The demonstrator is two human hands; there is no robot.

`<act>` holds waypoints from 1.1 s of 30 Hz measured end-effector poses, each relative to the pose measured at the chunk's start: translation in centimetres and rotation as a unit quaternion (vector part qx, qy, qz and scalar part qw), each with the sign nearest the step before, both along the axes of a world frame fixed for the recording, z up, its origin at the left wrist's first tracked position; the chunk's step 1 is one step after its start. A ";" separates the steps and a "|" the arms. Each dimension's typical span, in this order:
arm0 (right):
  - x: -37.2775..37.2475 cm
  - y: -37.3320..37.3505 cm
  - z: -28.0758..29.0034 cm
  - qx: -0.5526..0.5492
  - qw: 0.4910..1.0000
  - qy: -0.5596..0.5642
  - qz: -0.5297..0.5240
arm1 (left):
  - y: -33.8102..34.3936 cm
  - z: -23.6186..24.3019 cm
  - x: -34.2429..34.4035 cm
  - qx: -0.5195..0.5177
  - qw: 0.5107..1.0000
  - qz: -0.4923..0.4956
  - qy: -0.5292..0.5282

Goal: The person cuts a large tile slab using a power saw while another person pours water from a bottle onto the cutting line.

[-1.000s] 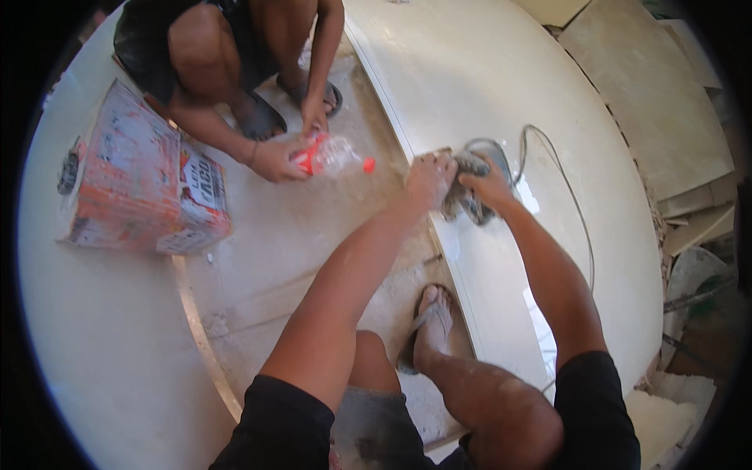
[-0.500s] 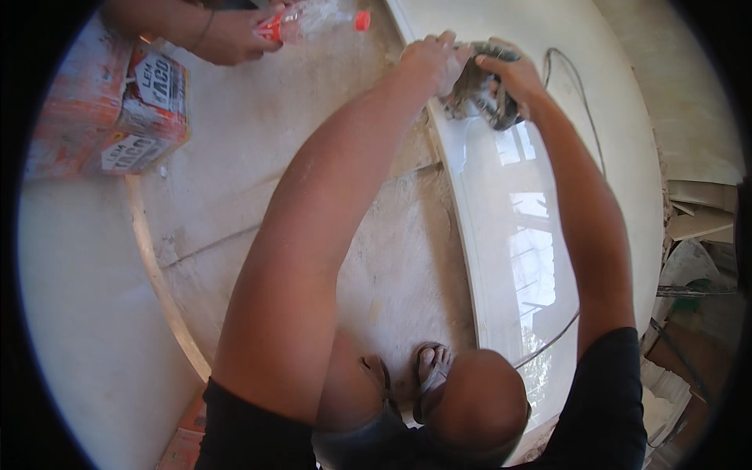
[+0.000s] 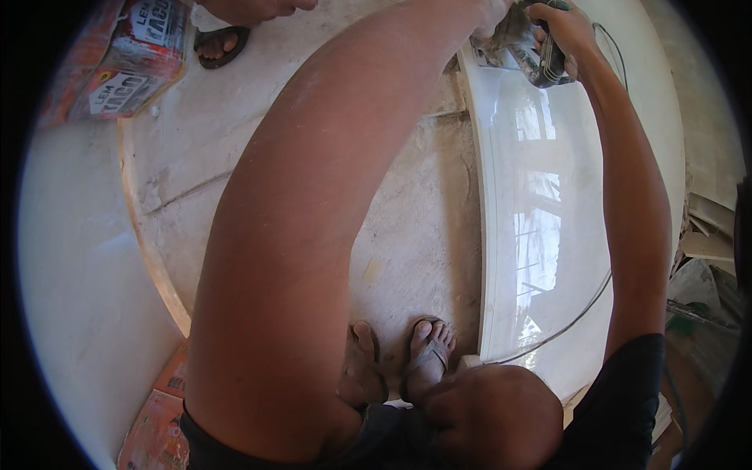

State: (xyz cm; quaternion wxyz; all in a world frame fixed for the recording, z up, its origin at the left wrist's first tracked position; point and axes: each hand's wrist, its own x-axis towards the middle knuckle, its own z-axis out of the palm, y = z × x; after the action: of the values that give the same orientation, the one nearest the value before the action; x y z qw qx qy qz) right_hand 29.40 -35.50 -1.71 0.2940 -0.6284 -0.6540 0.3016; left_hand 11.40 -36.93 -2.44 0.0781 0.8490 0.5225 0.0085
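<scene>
White and glossy, a long slab (image 3: 501,219) is reflecting bright light as a worker's right hand (image 3: 570,31) is clamping its fingers around a dark power tool (image 3: 551,63), which is sitting on the slab near the top of the view. The left hand (image 3: 492,14) is reaching to the tool's left side, but the upper edge is cutting it off, so whether its fingers are closed cannot be told. A thin cable (image 3: 572,317) is curving over the slab toward the right forearm (image 3: 633,204). The worker's right foot (image 3: 427,348), wearing a sandal, is resting on the dusty floor (image 3: 415,211) beside the slab. At upper left, part of another person's hand (image 3: 254,6) is showing near a sandalled foot (image 3: 218,48) and a smeared orange container (image 3: 129,70); pale scrap pieces (image 3: 709,235) are lying at far right.
</scene>
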 end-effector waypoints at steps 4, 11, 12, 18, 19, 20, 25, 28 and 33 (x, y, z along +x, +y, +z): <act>0.4 0.1 -0.4 0.034 0.999 0.006 0.000 | -0.1 -0.3 0.2 0.014 1.000 -0.007 0.006; 0.1 -0.4 -0.4 -0.014 0.997 0.054 -0.055 | -0.2 0.5 0.8 -0.025 0.999 -0.004 0.041; -0.1 -0.6 -0.2 -0.034 0.995 0.073 -0.061 | -0.1 0.4 0.8 -0.023 0.999 -0.003 0.039; -0.5 -1.3 0.2 -0.052 0.992 0.106 -0.053 | -0.7 -0.3 0.8 0.010 0.999 0.004 0.037; -0.5 -1.4 0.2 -0.049 0.992 0.098 -0.058 | -1.0 -0.3 0.7 0.020 0.999 0.001 0.031; -0.4 -1.5 0.2 -0.046 0.993 0.091 -0.062 | -1.1 0.0 0.8 -0.001 0.999 0.001 0.036; 0.4 -0.9 -0.5 -0.026 0.995 0.082 -0.052 | -1.4 0.5 1.2 -0.006 0.999 0.002 0.044; 0.4 -1.0 -0.6 -0.028 0.995 0.087 -0.048 | -1.8 0.5 0.8 0.004 1.000 -0.009 0.026; 0.0 -1.5 -0.4 -0.034 0.994 0.094 -0.047 | -1.2 -0.5 1.0 0.013 0.999 0.000 0.048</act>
State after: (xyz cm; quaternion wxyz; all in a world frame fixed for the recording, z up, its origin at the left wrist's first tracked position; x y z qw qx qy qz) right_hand 29.44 -37.00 -2.07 0.3465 -0.6368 -0.5825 0.3675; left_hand 12.44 -38.14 -2.95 0.0422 0.8495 0.5252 -0.0255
